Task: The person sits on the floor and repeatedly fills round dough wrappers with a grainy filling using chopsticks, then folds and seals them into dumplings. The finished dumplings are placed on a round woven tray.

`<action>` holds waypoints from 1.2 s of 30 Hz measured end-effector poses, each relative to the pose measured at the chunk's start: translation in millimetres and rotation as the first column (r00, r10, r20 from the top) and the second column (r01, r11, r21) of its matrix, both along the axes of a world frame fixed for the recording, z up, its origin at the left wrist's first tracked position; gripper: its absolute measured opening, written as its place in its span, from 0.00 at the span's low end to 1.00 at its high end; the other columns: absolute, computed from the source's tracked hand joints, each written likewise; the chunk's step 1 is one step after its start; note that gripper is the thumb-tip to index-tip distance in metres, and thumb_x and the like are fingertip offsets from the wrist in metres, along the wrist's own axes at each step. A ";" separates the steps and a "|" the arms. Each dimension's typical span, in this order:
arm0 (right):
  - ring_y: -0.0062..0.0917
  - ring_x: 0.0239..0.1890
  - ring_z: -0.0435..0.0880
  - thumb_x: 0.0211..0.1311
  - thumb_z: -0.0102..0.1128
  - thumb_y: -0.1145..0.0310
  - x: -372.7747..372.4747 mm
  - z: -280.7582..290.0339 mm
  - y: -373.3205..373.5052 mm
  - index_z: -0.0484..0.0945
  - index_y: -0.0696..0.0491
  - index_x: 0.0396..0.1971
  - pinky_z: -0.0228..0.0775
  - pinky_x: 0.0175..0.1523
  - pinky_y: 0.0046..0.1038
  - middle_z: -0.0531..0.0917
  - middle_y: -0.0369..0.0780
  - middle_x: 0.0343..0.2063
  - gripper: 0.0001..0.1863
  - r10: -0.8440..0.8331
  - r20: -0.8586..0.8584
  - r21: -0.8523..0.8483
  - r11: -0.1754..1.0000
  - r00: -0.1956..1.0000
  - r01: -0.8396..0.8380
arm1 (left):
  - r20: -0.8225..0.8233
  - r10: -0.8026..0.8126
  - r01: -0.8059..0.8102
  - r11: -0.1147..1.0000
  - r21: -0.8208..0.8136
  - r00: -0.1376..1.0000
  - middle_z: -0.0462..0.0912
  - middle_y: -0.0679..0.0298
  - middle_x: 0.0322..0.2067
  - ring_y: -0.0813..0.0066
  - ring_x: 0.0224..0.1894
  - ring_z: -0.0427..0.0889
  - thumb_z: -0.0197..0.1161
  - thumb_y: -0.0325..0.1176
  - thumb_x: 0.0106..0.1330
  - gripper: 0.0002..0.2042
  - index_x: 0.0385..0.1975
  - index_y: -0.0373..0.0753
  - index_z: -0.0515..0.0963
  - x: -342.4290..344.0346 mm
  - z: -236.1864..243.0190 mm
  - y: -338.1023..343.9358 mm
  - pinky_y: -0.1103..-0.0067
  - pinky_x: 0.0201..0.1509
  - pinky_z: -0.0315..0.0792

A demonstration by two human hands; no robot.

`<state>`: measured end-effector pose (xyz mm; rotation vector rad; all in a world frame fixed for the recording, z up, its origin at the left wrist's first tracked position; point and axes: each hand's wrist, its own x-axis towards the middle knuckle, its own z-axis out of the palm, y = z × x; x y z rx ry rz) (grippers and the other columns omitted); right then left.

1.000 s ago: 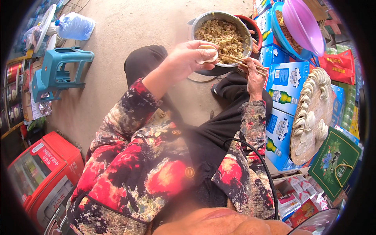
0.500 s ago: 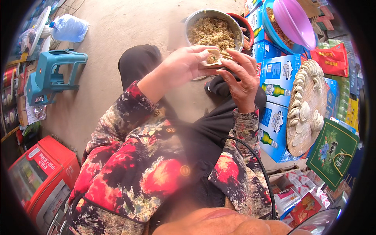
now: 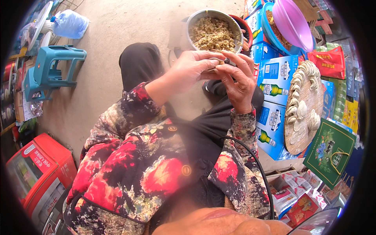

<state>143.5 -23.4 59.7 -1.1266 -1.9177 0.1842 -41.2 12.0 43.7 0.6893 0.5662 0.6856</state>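
Note:
In front of me, above my knees, both hands meet around a dumpling point(image 3: 220, 61), mostly hidden behind my fingers. My left hand point(image 3: 185, 71) supports it from the left, thumb and fingers closed on it. On the other side my right hand point(image 3: 239, 80) pinches its edge between thumb and fingers. Just beyond the hands stands a metal pot point(image 3: 189, 31) full of chopped filling point(image 3: 215, 33). To my right, a round woven board point(image 3: 291, 145) carries rows of folded dumplings point(image 3: 296, 92) and several flat wrappers point(image 3: 300, 109).
Blue beer cartons point(image 3: 274, 88) are under and beside the board. A purple basin point(image 3: 291, 25) leans over a blue basin point(image 3: 270, 33) at the far right. Blue stools point(image 3: 51, 62) stand on the left, with a red cooler point(image 3: 58, 156) nearer. A black cable point(image 3: 264, 172) passes my right sleeve.
The wrapper's open face, with filling showing, has turned out of sight as my fingers closed over it. My right hand has come closer to the left.

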 end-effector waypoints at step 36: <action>0.33 0.46 0.80 0.50 0.70 0.82 15.0 4.2 0.7 0.86 0.55 0.35 0.75 0.50 0.32 0.86 0.39 0.38 0.11 0.046 -0.170 -0.061 0.996 0.984 -0.057 | -0.138 0.192 -0.113 0.891 0.439 0.972 0.86 0.60 0.45 0.76 0.46 0.85 0.64 0.19 0.66 0.14 0.50 0.29 0.82 4.2 5.6 -9.3 0.80 0.52 0.80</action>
